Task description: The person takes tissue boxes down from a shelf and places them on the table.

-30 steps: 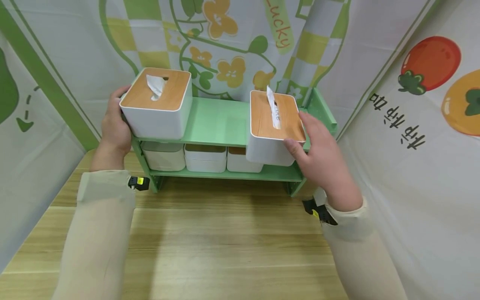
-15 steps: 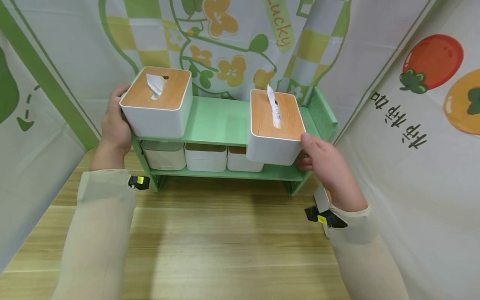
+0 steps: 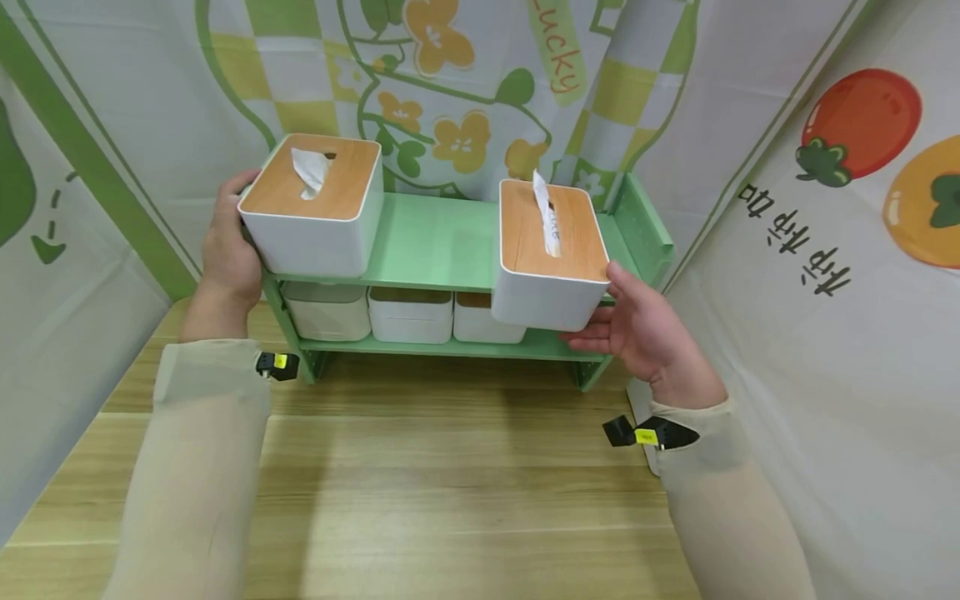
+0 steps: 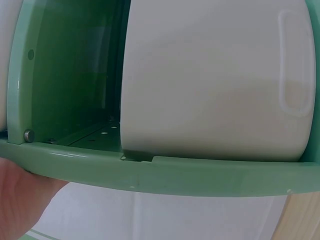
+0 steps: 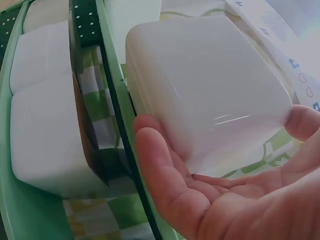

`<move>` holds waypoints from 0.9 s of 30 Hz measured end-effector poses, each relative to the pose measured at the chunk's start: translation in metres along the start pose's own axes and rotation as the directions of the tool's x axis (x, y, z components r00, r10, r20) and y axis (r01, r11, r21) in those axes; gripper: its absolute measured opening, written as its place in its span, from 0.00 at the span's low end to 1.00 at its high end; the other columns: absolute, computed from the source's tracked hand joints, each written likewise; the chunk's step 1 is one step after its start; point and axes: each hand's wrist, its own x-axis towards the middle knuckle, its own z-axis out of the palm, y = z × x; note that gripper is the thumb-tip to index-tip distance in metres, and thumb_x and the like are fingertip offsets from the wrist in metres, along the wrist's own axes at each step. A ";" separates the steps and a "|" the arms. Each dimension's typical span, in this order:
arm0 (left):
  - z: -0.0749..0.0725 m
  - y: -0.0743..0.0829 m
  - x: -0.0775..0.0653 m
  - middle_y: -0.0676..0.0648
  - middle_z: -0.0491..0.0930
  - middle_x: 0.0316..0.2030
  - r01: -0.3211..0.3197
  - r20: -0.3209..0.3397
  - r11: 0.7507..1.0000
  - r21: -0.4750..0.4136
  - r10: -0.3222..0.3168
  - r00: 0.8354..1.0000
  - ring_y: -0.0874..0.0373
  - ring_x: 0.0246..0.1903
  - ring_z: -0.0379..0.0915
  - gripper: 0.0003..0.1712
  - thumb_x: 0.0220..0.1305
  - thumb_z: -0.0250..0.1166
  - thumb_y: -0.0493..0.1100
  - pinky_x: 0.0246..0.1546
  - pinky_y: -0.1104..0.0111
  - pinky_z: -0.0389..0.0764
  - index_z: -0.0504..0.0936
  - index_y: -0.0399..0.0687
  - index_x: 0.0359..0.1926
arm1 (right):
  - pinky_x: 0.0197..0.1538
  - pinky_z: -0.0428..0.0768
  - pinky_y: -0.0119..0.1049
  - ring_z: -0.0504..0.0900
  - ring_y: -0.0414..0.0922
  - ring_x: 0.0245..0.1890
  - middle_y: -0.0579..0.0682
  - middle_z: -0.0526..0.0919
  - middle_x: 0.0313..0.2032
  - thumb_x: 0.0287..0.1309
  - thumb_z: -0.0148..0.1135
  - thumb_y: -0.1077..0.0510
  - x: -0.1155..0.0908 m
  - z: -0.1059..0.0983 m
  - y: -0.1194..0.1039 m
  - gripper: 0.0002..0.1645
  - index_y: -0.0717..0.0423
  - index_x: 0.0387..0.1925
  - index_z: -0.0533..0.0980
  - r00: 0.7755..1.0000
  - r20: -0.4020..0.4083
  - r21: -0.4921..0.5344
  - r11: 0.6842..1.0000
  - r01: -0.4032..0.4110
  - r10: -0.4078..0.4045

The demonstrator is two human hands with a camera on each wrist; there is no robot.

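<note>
In the head view my right hand [image 3: 648,329] holds the right tissue box [image 3: 551,300], a white box with a wood-look lid and a tissue sticking out. Its thumb is at the front right corner and its fingers [image 5: 165,170] are under the box's lower edge. This box juts past the front of the green shelf's upper board [image 3: 438,237]. A second tissue box [image 3: 311,242] stands at the left end of that board. Beside it, my left hand [image 3: 231,246] grips the shelf's left side panel [image 4: 200,177] from outside; its fingertips are hidden.
On the lower board stand a cream bin [image 3: 326,312] and two white boxes, one in the middle [image 3: 411,317] and one partly under the right tissue box [image 3: 487,321]. A raised right side panel [image 3: 645,221] closes the shelf's end. Printed cloth [image 3: 457,100] hangs behind it.
My right hand has moved from over the lid's right edge down to the box's front right corner, its fingers passing underneath. The left hand and both tissue boxes have hardly moved.
</note>
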 end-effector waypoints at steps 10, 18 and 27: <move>0.001 0.001 0.001 0.57 0.59 0.72 0.013 -0.003 1.000 -0.012 -0.013 1.000 0.54 0.62 0.57 0.32 0.75 0.22 0.64 0.57 0.62 0.59 0.59 0.79 0.73 | 0.47 0.80 0.53 0.85 0.59 0.42 0.62 0.79 0.52 0.71 0.44 0.32 -0.003 0.001 -0.003 0.46 0.52 0.78 0.47 1.000 -0.007 0.023 1.000 -0.015 0.015; 0.001 0.001 0.001 0.57 0.58 0.73 0.021 0.001 1.000 0.003 -0.021 1.000 0.55 0.62 0.57 0.32 0.75 0.21 0.64 0.58 0.61 0.58 0.57 0.79 0.73 | 0.46 0.80 0.51 0.86 0.55 0.39 0.60 0.83 0.47 0.69 0.51 0.35 0.006 -0.001 -0.002 0.47 0.52 0.77 0.48 0.998 -0.047 0.071 0.997 -0.032 0.036; 0.000 0.000 0.001 0.56 0.59 0.72 0.011 0.000 1.000 0.002 -0.011 1.000 0.55 0.62 0.57 0.32 0.75 0.21 0.64 0.57 0.62 0.59 0.58 0.79 0.73 | 0.43 0.82 0.51 0.87 0.53 0.36 0.59 0.85 0.44 0.68 0.51 0.36 0.000 0.002 0.002 0.47 0.49 0.78 0.48 1.000 -0.013 0.064 0.998 -0.015 0.016</move>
